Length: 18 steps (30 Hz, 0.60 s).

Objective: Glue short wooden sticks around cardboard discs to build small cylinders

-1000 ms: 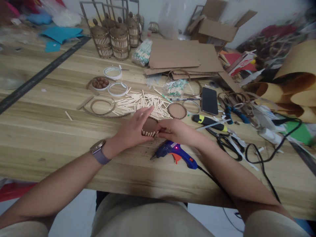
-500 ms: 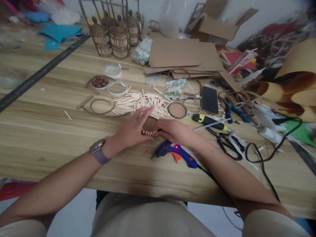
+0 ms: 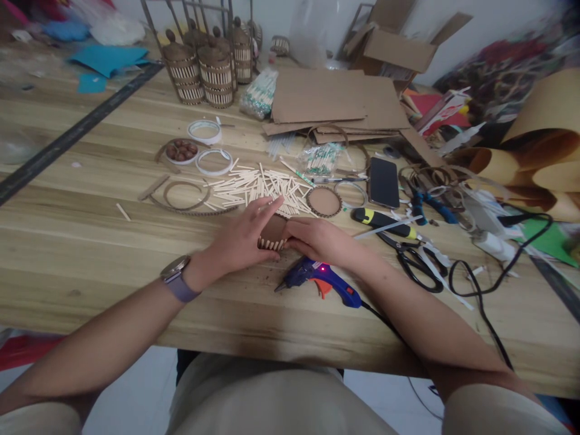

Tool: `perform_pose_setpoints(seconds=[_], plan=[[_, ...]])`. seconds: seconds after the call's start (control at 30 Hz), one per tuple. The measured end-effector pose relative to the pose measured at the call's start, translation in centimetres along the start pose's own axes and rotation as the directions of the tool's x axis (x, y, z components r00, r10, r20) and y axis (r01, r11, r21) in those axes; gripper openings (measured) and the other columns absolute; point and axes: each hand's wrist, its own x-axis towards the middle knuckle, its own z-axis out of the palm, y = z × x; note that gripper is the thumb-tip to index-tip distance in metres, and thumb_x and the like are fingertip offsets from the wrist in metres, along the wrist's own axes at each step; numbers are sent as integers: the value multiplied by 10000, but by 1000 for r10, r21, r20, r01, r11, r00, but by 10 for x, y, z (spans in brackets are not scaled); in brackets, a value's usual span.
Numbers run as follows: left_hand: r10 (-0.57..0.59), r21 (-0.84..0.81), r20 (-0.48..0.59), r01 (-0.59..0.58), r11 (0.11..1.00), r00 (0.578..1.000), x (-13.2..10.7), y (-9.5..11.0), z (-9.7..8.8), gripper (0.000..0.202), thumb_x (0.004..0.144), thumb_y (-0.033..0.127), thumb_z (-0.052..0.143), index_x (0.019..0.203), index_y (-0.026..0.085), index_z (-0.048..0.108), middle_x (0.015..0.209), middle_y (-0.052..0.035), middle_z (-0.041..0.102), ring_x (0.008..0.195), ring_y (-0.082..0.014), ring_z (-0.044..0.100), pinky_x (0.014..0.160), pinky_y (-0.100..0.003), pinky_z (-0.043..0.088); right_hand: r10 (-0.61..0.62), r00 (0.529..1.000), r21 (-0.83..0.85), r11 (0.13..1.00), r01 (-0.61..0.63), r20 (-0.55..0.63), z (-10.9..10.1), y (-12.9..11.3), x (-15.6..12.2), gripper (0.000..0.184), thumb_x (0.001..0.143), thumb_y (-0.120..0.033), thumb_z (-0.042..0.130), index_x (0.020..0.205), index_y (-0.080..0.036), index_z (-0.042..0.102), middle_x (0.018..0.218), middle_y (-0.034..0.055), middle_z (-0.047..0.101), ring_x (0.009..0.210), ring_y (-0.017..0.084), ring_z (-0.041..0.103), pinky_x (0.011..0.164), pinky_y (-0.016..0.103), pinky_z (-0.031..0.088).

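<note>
Between my two hands is a round cardboard base (image 3: 273,229) with short wooden sticks standing along its near rim. My left hand (image 3: 235,238) steadies its left side, thumb at the near edge and index finger stretched over the far side. The fingers of my right hand (image 3: 317,238) pinch the right edge by the sticks; what lies between the fingertips is hidden. Just beyond lies a heap of loose wooden sticks (image 3: 254,184). A blue hot glue gun (image 3: 338,289), its red light lit, rests on the table below my right hand. A second cardboard disc (image 3: 324,201) lies at the heap's right.
Tape rolls (image 3: 214,162), a dish of brown beads (image 3: 181,151) and curled cardboard strips (image 3: 185,196) lie left. To the right are a phone (image 3: 384,182), a utility knife (image 3: 383,222), scissors (image 3: 419,269) and a black cable (image 3: 484,302). Stick-walled lanterns (image 3: 215,72) stand behind.
The view has shifted very slightly. Both hands keep their places on the cardboard base, and nothing else has visibly moved.
</note>
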Motion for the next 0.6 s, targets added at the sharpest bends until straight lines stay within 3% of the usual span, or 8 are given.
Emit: perform_pose_setpoints(seconds=[0.27,0.37,0.43,0.53,0.6], plan=[[10,8,-16,-9,1000,1000,1,0,-1,1074,730,411,834,1559,289,163,1506,-177,381,1406,-366,389,1142,-577,369,-23,1000,-55,998,23,-1,-10,-4,1,86,957,-222,555,929,-164,612,901,88,650,847,219,601,717,295,430],[23,1,2,-23,1000,1000,0,-2,-4,1014,774,388,789,1563,275,163,1541,-182,330,1448,-364,333,1168,-567,336,32,996,-37,999,-35,-78,-26,-12,-6,159,939,-292,611,1038,-167,611,974,94,669,883,219,610,728,294,434],[29,-3,21,-29,1000,999,0,-3,-7,999,787,361,773,1566,262,156,1570,-191,284,1476,-360,288,1184,-558,313,104,988,-26,994,-107,-113,-37,-19,-15,161,944,-324,601,998,-173,617,921,77,671,837,207,612,698,285,423],[22,-9,31,-22,1000,999,0,-4,-10,1062,754,400,806,1568,267,136,1592,-192,256,1487,-367,261,1197,-569,285,209,978,-54,976,-209,-19,-51,-30,-37,270,970,-378,543,790,-185,601,756,44,636,682,173,577,619,273,376],[-6,-2,17,7,1000,1000,0,-2,-10,1115,713,444,836,1566,272,140,1584,-185,283,1474,-382,281,1196,-585,283,299,949,-62,954,-295,94,-55,-36,-53,319,974,-417,526,755,-195,594,698,27,627,610,157,550,576,270,339]])
